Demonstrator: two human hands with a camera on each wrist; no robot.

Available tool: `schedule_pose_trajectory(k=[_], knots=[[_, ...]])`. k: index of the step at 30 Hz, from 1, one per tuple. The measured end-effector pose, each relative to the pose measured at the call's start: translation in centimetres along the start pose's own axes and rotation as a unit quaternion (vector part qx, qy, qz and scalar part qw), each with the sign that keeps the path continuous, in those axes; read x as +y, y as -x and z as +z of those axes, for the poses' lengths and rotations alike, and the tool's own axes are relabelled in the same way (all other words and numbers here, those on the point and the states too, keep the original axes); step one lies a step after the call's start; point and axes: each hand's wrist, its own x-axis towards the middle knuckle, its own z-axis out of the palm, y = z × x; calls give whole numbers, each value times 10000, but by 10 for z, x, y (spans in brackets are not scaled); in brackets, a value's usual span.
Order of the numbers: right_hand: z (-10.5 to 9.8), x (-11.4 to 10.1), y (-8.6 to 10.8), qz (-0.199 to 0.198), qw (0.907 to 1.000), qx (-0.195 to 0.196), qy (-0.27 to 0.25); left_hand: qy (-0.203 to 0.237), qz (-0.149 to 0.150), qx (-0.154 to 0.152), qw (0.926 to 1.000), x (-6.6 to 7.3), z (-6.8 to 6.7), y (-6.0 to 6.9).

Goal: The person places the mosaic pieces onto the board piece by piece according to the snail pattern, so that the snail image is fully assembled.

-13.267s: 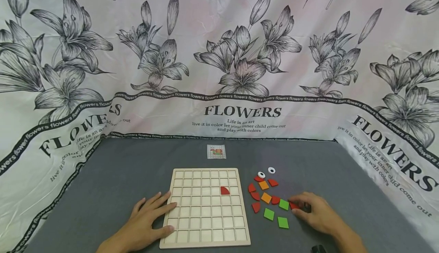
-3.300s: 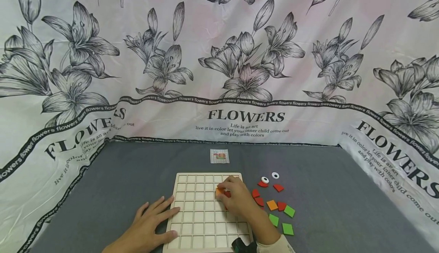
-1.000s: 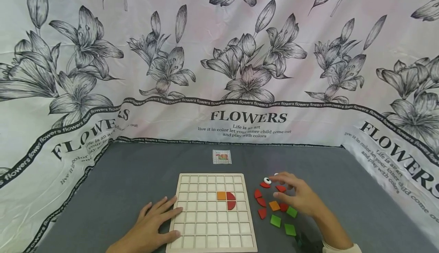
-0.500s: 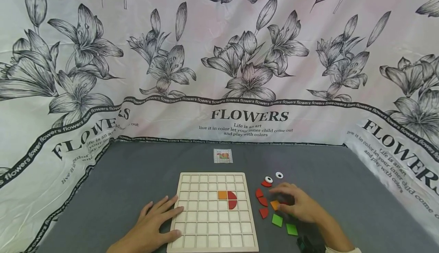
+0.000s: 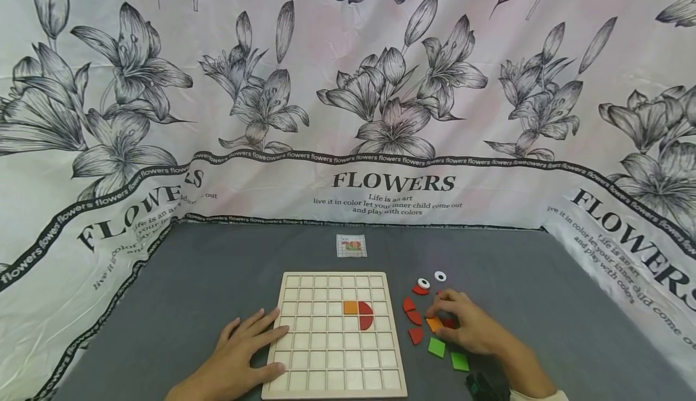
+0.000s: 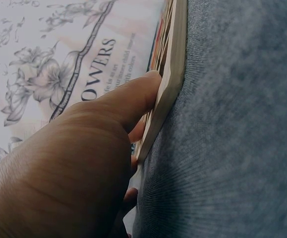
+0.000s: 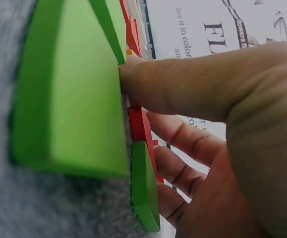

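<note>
Apparently for picking up, the right hand (image 5: pixel 469 327) pinches the loose orange tile (image 5: pixel 434 324) on the table (image 5: pixel 217 274) beside the board (image 5: pixel 328 341), where the spread left hand (image 5: pixel 243 349) rests; a careful lift seems needed.

Since the earliest view the board (image 5: pixel 304 359) has gained two pieces: an orange square (image 5: pixel 350 308) just left of the first red piece (image 5: pixel 365 308), and a second red piece (image 5: pixel 366 323) below that one, the reds now forming a half-round. The right hand (image 5: pixel 472 326) has left the board; its thumb and finger, wider apart half a second ago, now pinch the loose orange square (image 5: pixel 434 324). The white eye (image 5: pixel 440 276) it mostly covered a second ago shows fully.
</note>
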Motion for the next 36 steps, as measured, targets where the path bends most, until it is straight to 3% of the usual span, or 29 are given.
schedule_pose_trajectory(k=[5,11,19,36], knots=[[0,-3,0,-49,9997,157,166,9,9,11,10000,0,0,0],[2,0,-1,-598,9964,549,245,27,0,28,10000,2,0,0],[3,-7,-5,-820,9890,1185,345,-10,92,33,10000,2,-1,0],[-6,-71,-27,-1758,9662,1865,263,14,67,35,10000,2,-1,0]])
